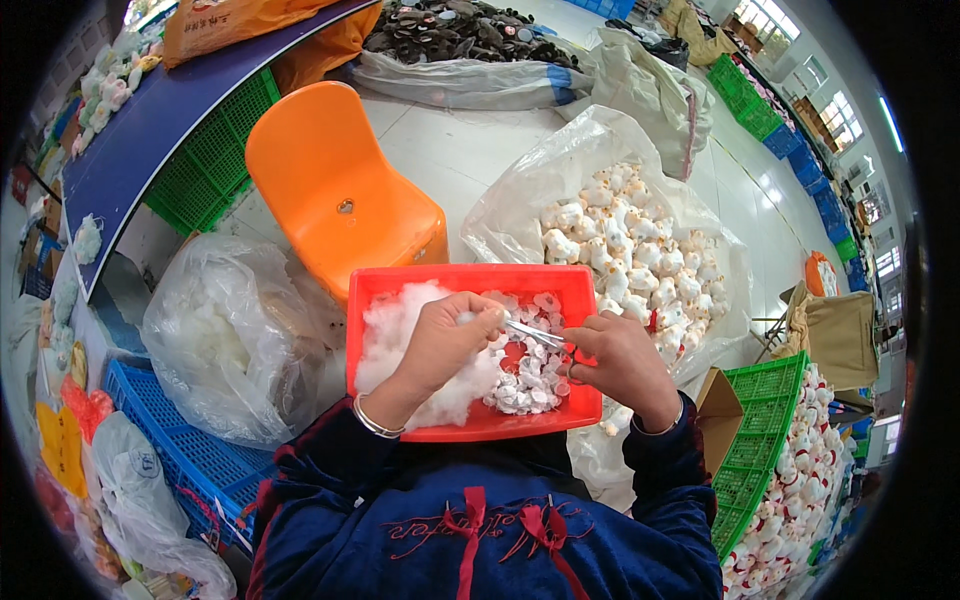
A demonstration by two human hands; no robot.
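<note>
Left hand (pixel 452 332) pinching, right hand (pixel 628 362) curled, close together, both forearms (pixel 328 452) angled inward

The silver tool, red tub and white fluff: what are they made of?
Silver tool: probably polished metal, since it gleams. Red tub: likely plastic, smooth, with one even colour throughout. White fluff: perhaps synthetic stuffing or cotton, matte, with wispy edges; I can't tell which.

navy velvety top (pixel 350 520), red bows (pixel 472 530), silvery bracelets (pixel 376 423).

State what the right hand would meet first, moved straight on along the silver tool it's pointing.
The left hand, most likely: it sits just ahead of the silver tool in the right hand, though depth is hard to judge.
</note>
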